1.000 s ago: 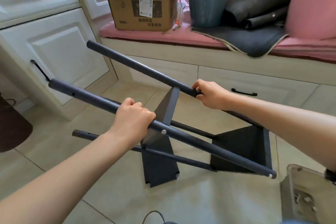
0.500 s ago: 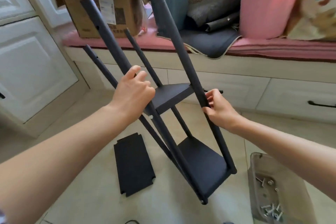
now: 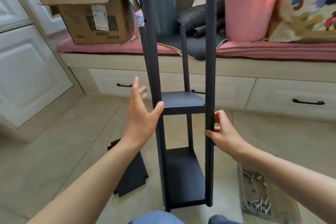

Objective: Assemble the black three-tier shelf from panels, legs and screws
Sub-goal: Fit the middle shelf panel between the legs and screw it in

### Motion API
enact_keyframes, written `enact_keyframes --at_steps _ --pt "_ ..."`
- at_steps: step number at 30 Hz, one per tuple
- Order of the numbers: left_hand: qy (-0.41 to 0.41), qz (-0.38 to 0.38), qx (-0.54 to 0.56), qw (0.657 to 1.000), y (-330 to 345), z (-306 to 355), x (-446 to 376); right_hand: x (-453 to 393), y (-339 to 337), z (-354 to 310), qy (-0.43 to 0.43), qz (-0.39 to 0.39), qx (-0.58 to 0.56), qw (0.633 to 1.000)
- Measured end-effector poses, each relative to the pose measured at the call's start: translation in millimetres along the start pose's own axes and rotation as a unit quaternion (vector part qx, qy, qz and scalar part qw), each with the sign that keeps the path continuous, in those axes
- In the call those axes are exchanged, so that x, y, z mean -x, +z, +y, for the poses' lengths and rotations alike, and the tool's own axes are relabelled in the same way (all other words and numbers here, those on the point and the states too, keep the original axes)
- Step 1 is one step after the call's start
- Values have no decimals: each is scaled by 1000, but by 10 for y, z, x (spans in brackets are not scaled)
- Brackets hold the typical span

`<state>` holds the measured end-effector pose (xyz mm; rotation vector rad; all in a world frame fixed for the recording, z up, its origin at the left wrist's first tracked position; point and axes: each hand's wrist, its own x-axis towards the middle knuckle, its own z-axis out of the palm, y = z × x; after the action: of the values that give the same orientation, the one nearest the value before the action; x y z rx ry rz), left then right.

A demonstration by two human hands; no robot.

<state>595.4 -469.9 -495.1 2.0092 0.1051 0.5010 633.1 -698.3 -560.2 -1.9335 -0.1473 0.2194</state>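
Pale tiled floor [image 3: 76, 143] under a cushioned window bench [image 3: 272, 52], carrying the half-built shelf [image 3: 183, 103] upright, two panels fitted between four legs. Left hand [image 3: 140, 120] spread open, thumb alone touching the near left leg [image 3: 154, 71]. Right hand [image 3: 223, 132] pinching the near right leg [image 3: 211, 71], steadying. Probably standing the frame up for the third tier: needing the loose panel [image 3: 131, 172] from the floor, then screws [image 3: 258, 203] from the tray [image 3: 283, 211].

Count, shelf parts in my view
I count four legs [image 3: 210, 60], two mounted panels [image 3: 183, 99], one loose panel [image 3: 131, 174], two hands [image 3: 140, 120].
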Motion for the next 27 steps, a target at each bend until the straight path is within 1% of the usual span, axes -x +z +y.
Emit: enact_keyframes --at_steps 1,2,5,7,14,22,25,27 --pt "-30 -30 4 999 56 -23 20 35 20 23 -2 -2 2 1000" --pt "-36 -45 -7 998 96 -49 39 66 38 48 -5 -3 2 1000" --pt "-27 -30 -12 999 142 -110 109 169 43 125 -14 10 5 1000" --pt "-22 -34 -4 999 136 -136 183 222 26 159 -20 16 9 1000" --pt "-21 -42 57 997 64 -288 446 395 1 291 -27 -5 45 999" --pt "-74 -87 123 986 38 -525 394 390 175 347 -32 -7 67 997" --pt "-90 -108 128 982 27 -602 355 345 221 382 -21 -11 82 996" --pt "-97 -108 125 982 33 -654 345 313 258 410 -12 -12 87 996"
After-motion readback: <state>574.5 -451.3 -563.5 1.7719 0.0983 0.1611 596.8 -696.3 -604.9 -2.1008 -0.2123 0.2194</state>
